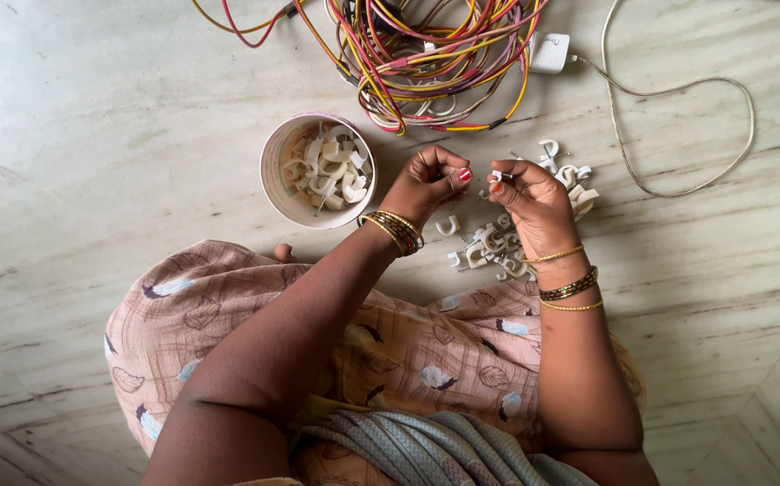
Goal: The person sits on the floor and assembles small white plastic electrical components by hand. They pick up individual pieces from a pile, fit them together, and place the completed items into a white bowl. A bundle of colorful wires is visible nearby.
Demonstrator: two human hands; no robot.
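Observation:
I sit on a pale stone floor and look down at my hands. My right hand (534,200) pinches a small white cable clip (495,175) at its fingertips. My left hand (426,182) is curled, fingertips pressed together close to that clip; what it holds is too small to tell, perhaps a thin nail. Below and right of my hands lies a loose heap of white cable clips (498,247), some with nails in them. A round white cup (275,153) to the left of my left hand holds several more clips.
A tangled bundle of red, yellow and pink wires (426,54) lies at the top. A white charger block (549,52) with a thin white cable (678,90) looping right sits beside it. My patterned pink skirt (228,306) covers my legs below.

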